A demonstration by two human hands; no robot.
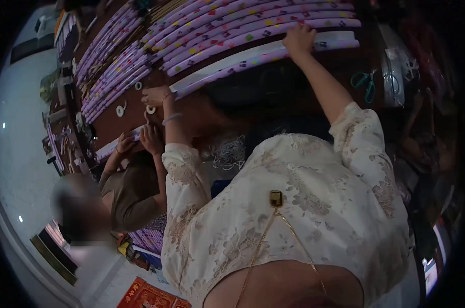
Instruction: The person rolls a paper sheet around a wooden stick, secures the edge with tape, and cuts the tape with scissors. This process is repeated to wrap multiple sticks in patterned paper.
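My right hand [300, 41] is closed at the right part of a purple patterned paper roll [243, 65], its fingers curled at the paper's edge. A white strip of the paper's plain side [212, 66] shows along this roll. At the roll's left end is my left hand [157, 96], its fingers drawn together; what they hold, if anything, is too dark to make out. Just below that hand lies a small white tape roll [150, 109]. Beyond my right hand, several similar purple rolls [258, 37] lie side by side.
A co-worker [135, 190] at my left has both hands on another purple roll [108, 149]. More thin rolls [114, 77] cover the table's left part. Tape rolls [120, 110] lie nearby. Teal-handled scissors [365, 84] rest at the right, beside clear plastic packaging [392, 77].
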